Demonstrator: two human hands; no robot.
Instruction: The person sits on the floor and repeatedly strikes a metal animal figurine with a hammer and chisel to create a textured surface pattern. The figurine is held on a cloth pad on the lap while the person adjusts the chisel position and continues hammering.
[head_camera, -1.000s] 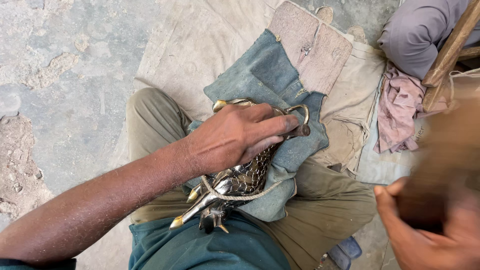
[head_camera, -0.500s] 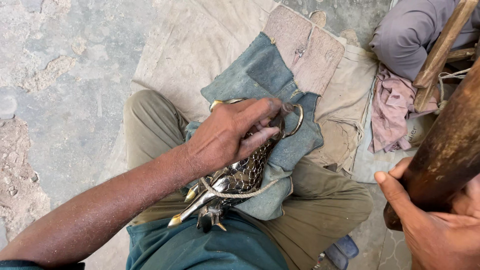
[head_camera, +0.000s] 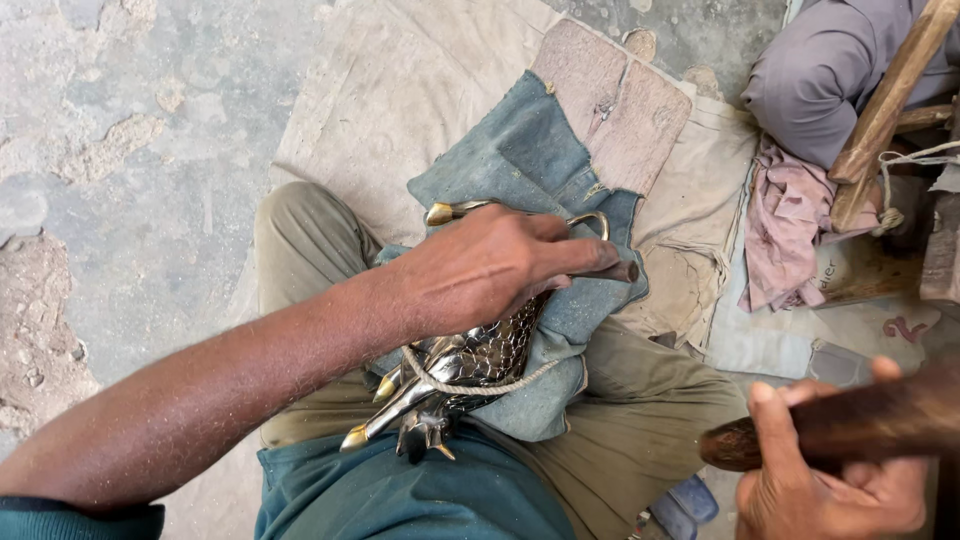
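- Where the person sits cross-legged on the ground, one scale-patterned metal figure (head_camera: 470, 375) lies across the lap, resting on one folded blue-grey cloth (head_camera: 545, 180) draped over the olive-trousered knee (head_camera: 300, 250).
- Right hand (head_camera: 840, 480), nearest the camera at lower right: its grip is wrapped tight around one dark wooden handle (head_camera: 850, 420), thumb laid over the top; the handle's far end runs out of view.
- Left hand (head_camera: 490, 265): palm pressed down on the upper part of the metal figure, fingers drawn together and pinching one short dark rod (head_camera: 622, 270) against the cloth; the figure's pointed, brass-tipped lower end juts out below the wrist, toward the waist.
- One thin cord (head_camera: 480, 385) loops over the figure's lower body.
- Beneath the cloth, one worn wooden block (head_camera: 625, 110) rests on pale sacking (head_camera: 400, 110).
- Beyond lies cracked concrete floor (head_camera: 130, 150); at far right, one pink rag (head_camera: 790, 220), a wooden leg (head_camera: 885, 110) and another person's grey-clad knee (head_camera: 820, 70).
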